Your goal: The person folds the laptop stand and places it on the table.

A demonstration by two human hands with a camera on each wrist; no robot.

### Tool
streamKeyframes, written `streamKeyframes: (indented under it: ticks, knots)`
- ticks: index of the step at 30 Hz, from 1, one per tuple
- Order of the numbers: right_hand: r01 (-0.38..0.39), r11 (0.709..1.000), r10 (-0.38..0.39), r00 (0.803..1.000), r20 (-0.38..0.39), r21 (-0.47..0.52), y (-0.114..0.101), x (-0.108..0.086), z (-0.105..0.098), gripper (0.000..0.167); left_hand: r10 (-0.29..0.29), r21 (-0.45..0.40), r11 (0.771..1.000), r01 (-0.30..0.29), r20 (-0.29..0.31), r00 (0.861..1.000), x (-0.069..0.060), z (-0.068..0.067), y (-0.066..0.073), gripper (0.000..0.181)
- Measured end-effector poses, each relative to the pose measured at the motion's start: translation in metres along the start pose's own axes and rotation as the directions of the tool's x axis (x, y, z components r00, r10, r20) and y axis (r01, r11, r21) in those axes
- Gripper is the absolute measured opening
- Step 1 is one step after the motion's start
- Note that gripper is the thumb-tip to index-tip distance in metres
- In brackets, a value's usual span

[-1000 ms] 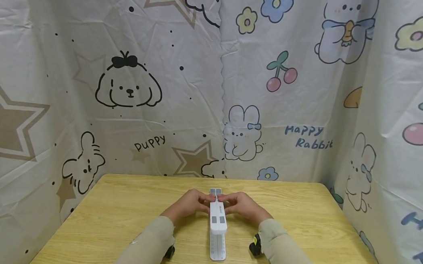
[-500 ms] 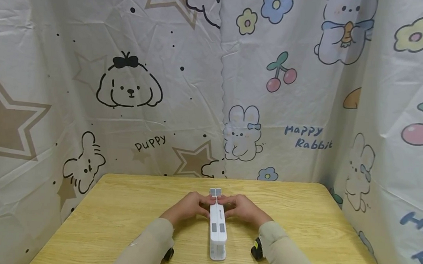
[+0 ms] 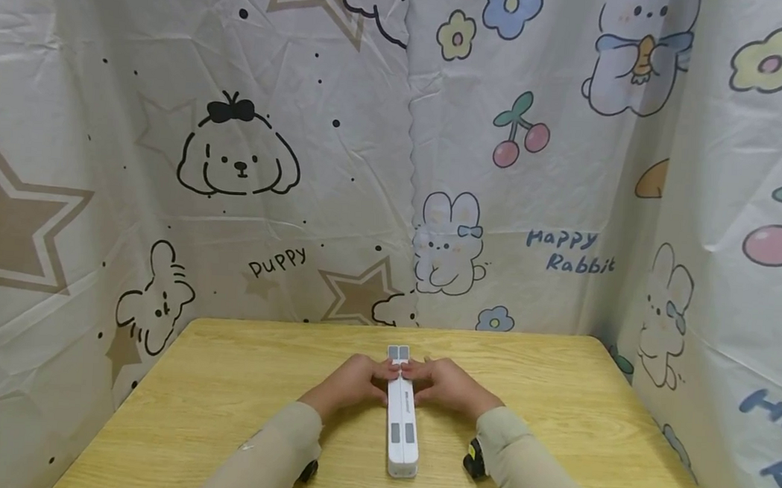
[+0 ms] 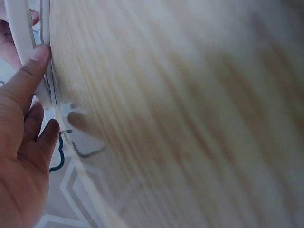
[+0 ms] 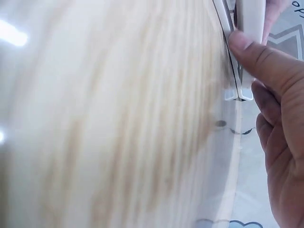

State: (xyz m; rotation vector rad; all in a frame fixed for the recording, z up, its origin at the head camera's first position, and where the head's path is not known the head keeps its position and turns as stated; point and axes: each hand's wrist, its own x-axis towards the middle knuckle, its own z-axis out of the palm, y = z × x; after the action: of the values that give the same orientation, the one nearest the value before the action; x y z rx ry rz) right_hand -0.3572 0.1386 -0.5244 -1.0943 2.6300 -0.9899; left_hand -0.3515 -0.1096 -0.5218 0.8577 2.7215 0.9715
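Note:
A white folding laptop stand (image 3: pixel 402 413) with grey pads lies lengthwise on the table, its two long halves folded nearly flat together. My left hand (image 3: pixel 356 378) holds its left side near the far end, and my right hand (image 3: pixel 452 384) holds the right side opposite. Fingertips of both hands meet over the top of the stand. In the left wrist view, the left thumb (image 4: pixel 35 61) presses along the white bar (image 4: pixel 20 33). The right wrist view has the right thumb (image 5: pixel 251 50) against the edge of the stand (image 5: pixel 251 21). Some fingers are hidden behind it.
The wood-grain table (image 3: pixel 234 384) extends around the stand on both sides. Behind it hangs a printed curtain (image 3: pixel 339 218), with more fabric along the left and right sides. A black wrist camera (image 3: pixel 475 460) sits below the right sleeve.
The raised upper half of the stand has come down onto the lower half, so its near end now covers the lower part. Both hands stay at the far end.

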Motion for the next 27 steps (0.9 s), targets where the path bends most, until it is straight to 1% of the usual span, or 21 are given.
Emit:
streamKeyframes:
  ticks: [3, 6, 8, 14, 20, 27]
  knots:
    - [0.041, 0.998, -0.041, 0.999, 0.001, -0.050, -0.001, 0.001, -0.002, 0.052, 0.010, 0.064, 0.998, -0.010, 0.005, 1.000, 0.003, -0.001, 0.001, 0.055]
    - [0.059, 0.995, -0.059, 0.998, -0.002, -0.083, -0.002, 0.001, -0.002, 0.052, 0.009, 0.075, 0.997, -0.010, 0.016, 1.000, 0.003, -0.002, 0.004, 0.054]
    - [0.059, 0.993, -0.060, 0.998, -0.005, -0.105, -0.001, 0.001, -0.001, 0.053, 0.013, 0.081, 0.997, -0.015, 0.021, 1.000, 0.002, -0.003, 0.006, 0.052]
    - [0.027, 0.988, -0.026, 1.000, 0.003, -0.154, -0.002, -0.001, 0.003, 0.052, 0.016, 0.110, 0.994, -0.020, 0.032, 0.999, -0.001, -0.004, 0.010, 0.051]
    - [0.053, 0.984, -0.054, 0.999, 0.002, -0.172, -0.008, -0.004, 0.001, 0.050, 0.035, 0.134, 0.990, -0.040, 0.042, 0.999, -0.001, -0.003, 0.007, 0.052]
    - [0.046, 0.976, -0.045, 0.999, 0.010, -0.213, -0.011, -0.006, 0.000, 0.049, 0.056, 0.160, 0.985, -0.064, 0.050, 0.997, -0.001, -0.002, 0.004, 0.051]
